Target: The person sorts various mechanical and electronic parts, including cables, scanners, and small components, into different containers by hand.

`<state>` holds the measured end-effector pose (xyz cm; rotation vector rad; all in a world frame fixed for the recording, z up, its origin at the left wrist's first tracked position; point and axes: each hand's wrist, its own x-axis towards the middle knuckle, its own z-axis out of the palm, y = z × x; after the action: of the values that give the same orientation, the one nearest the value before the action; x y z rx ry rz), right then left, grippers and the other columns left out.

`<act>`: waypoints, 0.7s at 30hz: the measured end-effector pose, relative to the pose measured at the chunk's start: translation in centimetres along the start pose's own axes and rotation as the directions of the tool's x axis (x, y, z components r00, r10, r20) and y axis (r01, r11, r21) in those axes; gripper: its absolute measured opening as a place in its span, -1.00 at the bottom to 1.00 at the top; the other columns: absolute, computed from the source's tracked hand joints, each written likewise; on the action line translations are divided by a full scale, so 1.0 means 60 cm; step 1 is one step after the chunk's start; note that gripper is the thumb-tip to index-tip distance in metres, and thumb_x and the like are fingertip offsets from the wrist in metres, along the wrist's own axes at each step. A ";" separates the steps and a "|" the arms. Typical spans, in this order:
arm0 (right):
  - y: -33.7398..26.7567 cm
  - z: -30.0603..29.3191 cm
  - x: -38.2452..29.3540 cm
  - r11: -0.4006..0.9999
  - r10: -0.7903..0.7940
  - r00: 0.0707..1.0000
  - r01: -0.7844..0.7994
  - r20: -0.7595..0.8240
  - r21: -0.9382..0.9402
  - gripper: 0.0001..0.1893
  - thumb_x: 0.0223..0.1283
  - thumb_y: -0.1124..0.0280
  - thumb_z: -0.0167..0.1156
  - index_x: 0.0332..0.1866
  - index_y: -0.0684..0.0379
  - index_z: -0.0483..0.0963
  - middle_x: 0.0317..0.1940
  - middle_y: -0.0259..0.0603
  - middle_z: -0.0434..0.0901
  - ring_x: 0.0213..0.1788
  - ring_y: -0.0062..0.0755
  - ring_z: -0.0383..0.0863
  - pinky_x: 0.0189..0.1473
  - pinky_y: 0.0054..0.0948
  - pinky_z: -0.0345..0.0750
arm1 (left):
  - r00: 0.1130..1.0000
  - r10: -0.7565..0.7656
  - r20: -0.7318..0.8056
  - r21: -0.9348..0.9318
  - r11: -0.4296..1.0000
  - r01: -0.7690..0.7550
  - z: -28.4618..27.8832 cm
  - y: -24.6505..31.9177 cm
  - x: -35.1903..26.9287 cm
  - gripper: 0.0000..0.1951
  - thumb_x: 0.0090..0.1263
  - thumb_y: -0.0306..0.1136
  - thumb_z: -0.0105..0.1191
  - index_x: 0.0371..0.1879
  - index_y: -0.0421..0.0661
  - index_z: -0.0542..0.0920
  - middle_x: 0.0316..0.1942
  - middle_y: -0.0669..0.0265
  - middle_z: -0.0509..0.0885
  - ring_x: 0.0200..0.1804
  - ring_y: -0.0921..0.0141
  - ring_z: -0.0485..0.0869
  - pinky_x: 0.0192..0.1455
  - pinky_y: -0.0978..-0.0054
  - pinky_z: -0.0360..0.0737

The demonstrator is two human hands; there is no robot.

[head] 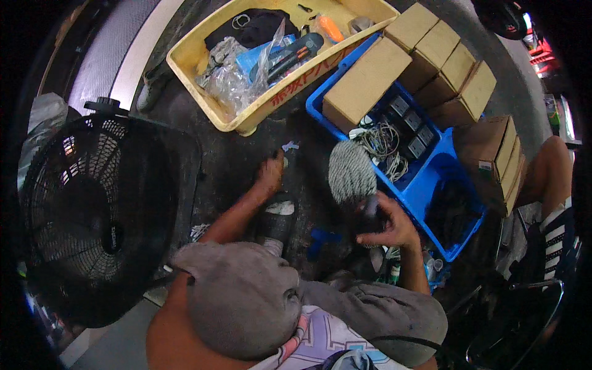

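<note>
My right hand [393, 226] is spread beside the blue divided bin [319, 106], its thumb and finger around the dark lower end of a grey ribbed object [352, 173] that looks like a coiled bundle; blur hides the exact grip. My left hand [270, 173] reaches down over the dark floor near a small whitish scrap [290, 146]; whether it holds anything cannot be made out. In the blue bin lie tangled thin cables [381, 141] and several dark box-shaped devices [413, 121], with a closed cardboard box [367, 83] across one end.
A black fan [99, 208] stands at the left. The yellow tub [296, 85] ahead holds plastic bags, cloth and an orange item. More cardboard boxes [497, 152] are stacked at the right, near another person's bent leg [550, 171]. A blue object [322, 241] lies between my legs.
</note>
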<state>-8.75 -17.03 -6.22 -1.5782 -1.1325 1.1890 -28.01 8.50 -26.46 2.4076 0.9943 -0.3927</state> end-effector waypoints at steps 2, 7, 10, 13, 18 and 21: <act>0.044 0.020 -0.023 0.975 0.054 0.998 -0.048 0.022 -0.218 -0.27 -0.34 0.17 0.57 0.03 0.31 0.48 0.04 0.05 0.51 0.16 -0.06 0.47 0.23 -0.25 0.36 | 1.000 -0.012 0.010 0.018 1.000 0.011 -0.006 0.001 0.002 -0.56 0.26 -0.59 -0.02 0.15 -0.11 0.33 -0.23 -0.14 0.63 -0.12 -0.07 0.66 -0.09 0.00 0.59; 0.065 0.078 -0.028 0.819 0.407 0.906 -0.307 0.114 -0.484 -0.11 -0.26 -0.07 0.46 0.22 0.27 0.40 0.17 0.24 0.42 0.27 0.14 0.36 0.30 -0.16 0.33 | 0.999 0.003 -0.032 0.094 0.996 0.000 -0.004 -0.010 0.004 -0.61 0.31 -0.55 -0.06 0.14 -0.12 0.33 -0.29 -0.15 0.65 -0.20 -0.07 0.68 -0.15 0.05 0.63; 0.101 0.105 -0.039 0.806 0.479 0.862 -0.356 0.167 -0.473 -0.10 -0.21 -0.09 0.43 0.27 0.21 0.35 0.18 0.23 0.40 0.25 0.16 0.38 0.28 -0.15 0.36 | 1.000 0.020 -0.001 0.050 0.999 -0.020 -0.016 0.005 0.022 -0.63 0.32 -0.53 -0.08 0.13 -0.12 0.37 -0.29 -0.15 0.65 -0.22 -0.04 0.69 -0.18 0.03 0.62; 0.130 0.137 -0.051 0.798 0.522 0.830 -0.394 0.196 -0.457 -0.10 -0.20 -0.10 0.42 0.28 0.18 0.34 0.19 0.21 0.39 0.23 0.16 0.41 0.27 -0.14 0.37 | 0.999 -0.032 -0.037 0.003 0.999 0.032 -0.041 0.030 0.063 -0.62 0.32 -0.49 -0.08 0.15 -0.12 0.40 -0.26 -0.09 0.66 -0.14 -0.05 0.67 -0.13 0.02 0.61; 0.155 0.162 -0.047 0.833 0.443 0.871 -0.312 0.214 -0.457 -0.10 -0.21 -0.10 0.42 0.28 0.17 0.34 0.22 0.21 0.36 0.21 0.17 0.42 0.26 -0.13 0.39 | 0.935 0.328 -0.137 0.466 0.854 -0.231 -0.004 0.004 0.102 -0.61 0.32 -0.43 -0.07 0.15 -0.17 0.41 0.03 -0.12 0.52 0.12 -0.08 0.49 0.08 0.08 0.55; 0.140 0.152 -0.048 0.833 0.412 0.897 -0.299 0.161 -0.465 -0.14 -0.20 -0.08 0.42 0.21 0.28 0.37 0.05 0.25 0.50 0.12 0.18 0.50 0.16 -0.05 0.45 | 0.945 0.303 -0.122 0.366 0.899 -0.241 0.012 0.021 0.097 -0.58 0.29 -0.47 -0.04 0.17 -0.19 0.39 0.13 -0.16 0.42 0.13 -0.08 0.47 0.10 0.05 0.53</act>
<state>-16.62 -20.92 -15.41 -2.0923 -1.3746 1.4962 -23.13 10.71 -29.20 2.8986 0.6810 -0.2730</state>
